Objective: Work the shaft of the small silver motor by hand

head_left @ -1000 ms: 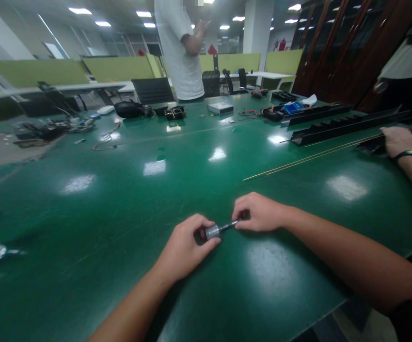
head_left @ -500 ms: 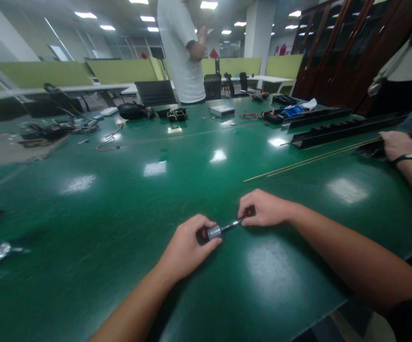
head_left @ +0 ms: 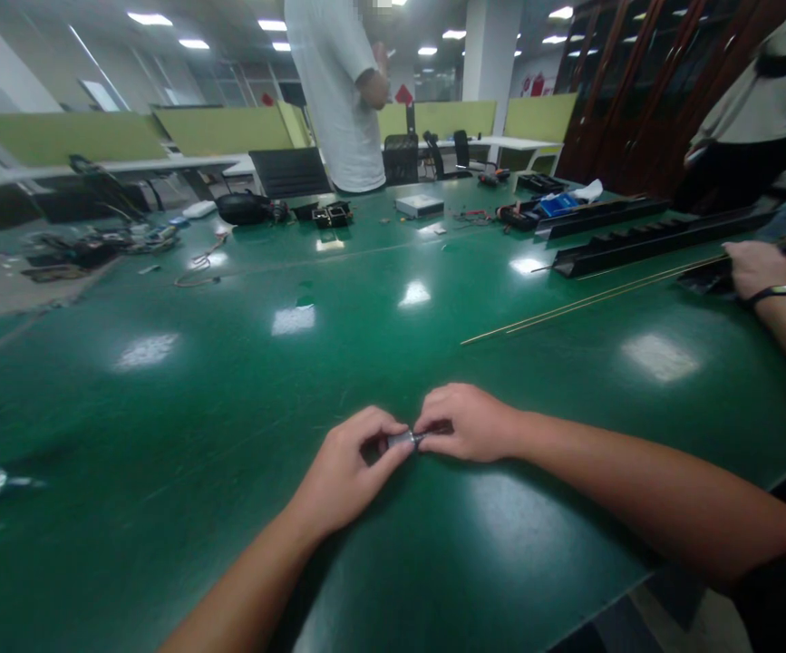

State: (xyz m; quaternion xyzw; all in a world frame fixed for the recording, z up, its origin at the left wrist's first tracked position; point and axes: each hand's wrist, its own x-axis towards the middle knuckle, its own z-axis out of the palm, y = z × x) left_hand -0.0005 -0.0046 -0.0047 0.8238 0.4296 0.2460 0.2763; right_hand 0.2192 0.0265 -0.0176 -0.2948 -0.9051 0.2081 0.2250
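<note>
My left hand (head_left: 355, 458) pinches a small silver metal cylinder (head_left: 401, 440) between thumb and fingers, low over the green table (head_left: 243, 417). Close against its right end is my right hand (head_left: 464, 422), its fingertips closed on a thin dark metal shaft (head_left: 421, 436) that lines up with the cylinder. Most of the shaft is hidden by the fingers, and I cannot tell how far it goes into the cylinder.
Two thin brass-coloured rods (head_left: 542, 317) reach from a co-worker's hands (head_left: 763, 269) at the right. Long black channels (head_left: 651, 245) lie behind them. Tangled electronics (head_left: 86, 245) sit at the far left, a white box (head_left: 420, 205) at the back. Another person (head_left: 338, 100) stands beyond the table.
My right hand has moved left toward the cylinder, so the length of shaft showing between my hands has nearly vanished. My left hand keeps its grip. The view has shifted slightly.
</note>
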